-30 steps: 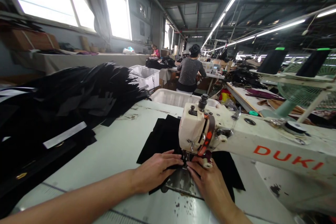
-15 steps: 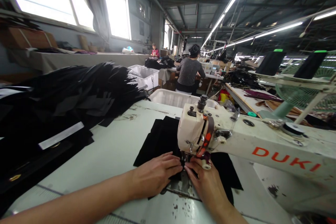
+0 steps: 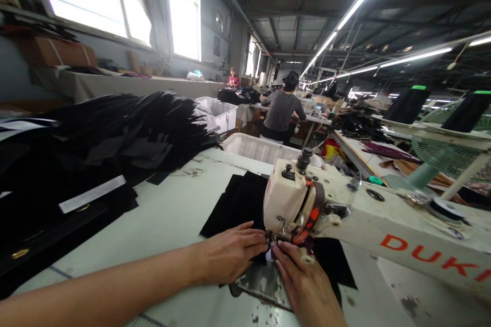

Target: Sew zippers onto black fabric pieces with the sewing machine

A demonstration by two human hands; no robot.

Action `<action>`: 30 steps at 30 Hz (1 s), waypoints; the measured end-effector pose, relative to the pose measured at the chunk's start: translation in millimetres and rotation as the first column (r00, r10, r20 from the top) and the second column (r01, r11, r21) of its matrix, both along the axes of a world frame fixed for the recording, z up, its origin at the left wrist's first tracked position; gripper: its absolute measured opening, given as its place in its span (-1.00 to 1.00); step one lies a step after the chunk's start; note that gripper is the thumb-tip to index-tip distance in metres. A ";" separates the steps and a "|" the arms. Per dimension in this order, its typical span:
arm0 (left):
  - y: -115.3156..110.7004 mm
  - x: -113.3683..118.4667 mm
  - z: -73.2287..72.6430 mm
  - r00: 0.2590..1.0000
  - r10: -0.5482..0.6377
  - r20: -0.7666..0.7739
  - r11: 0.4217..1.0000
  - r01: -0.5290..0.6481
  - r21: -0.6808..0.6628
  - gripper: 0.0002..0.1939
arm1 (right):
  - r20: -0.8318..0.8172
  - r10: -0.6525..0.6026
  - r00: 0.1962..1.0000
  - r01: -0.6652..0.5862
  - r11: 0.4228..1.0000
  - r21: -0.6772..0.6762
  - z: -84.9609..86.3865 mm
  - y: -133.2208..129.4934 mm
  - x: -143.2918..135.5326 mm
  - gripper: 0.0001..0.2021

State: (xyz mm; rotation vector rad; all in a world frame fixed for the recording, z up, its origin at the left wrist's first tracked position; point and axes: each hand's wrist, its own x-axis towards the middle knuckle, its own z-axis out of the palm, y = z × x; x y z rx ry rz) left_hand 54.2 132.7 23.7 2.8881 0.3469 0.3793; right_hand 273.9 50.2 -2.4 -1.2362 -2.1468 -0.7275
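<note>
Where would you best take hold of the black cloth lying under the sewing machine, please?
Probably at the free far-left corner of the black cloth, coming from the left over the bare table. It lies flat there with nothing on it. Nearer the sewing machine, the left hand and right hand press it flat by the needle, so it is pinned.
</note>
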 end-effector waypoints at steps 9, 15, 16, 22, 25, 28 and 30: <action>1.1 -1.5 -2.3 1.000 0.002 0.008 1.000 -0.002 0.012 -0.55 | -0.030 -0.008 1.000 0.007 1.000 -0.022 1.2 -0.6 -0.6 -0.63; 1.8 -1.8 -4.5 1.000 -0.008 0.019 1.000 0.008 0.007 -0.54 | -0.020 -0.002 1.000 0.002 1.000 -0.007 3.0 -0.1 -1.0 -0.63; 1.6 -1.8 -4.0 1.000 -0.011 0.020 1.000 0.011 0.006 -0.55 | -0.018 -0.002 1.000 0.002 1.000 -0.010 3.1 -0.2 -1.1 -0.63; 2.8 -1.6 -0.4 0.999 -0.022 0.031 1.000 0.022 -0.014 -0.57 | -0.020 0.000 1.000 -0.001 1.000 -0.030 1.5 -1.1 0.8 -0.63; 3.8 -1.6 0.3 0.999 -0.021 0.038 0.999 0.022 -0.030 -0.57 | -0.046 0.010 0.999 -0.013 0.998 -0.065 0.2 -1.9 4.3 -0.66; 3.4 -2.5 0.6 0.999 -0.019 0.042 0.999 0.021 -0.048 -0.58 | -0.090 0.041 0.995 -0.050 0.994 -0.100 -0.1 -4.2 6.9 -0.72; 2.9 -3.3 0.6 0.999 -0.016 0.042 0.998 0.019 -0.061 -0.59 | -0.149 0.044 0.988 -0.060 0.993 -0.105 1.0 -6.6 7.5 -0.73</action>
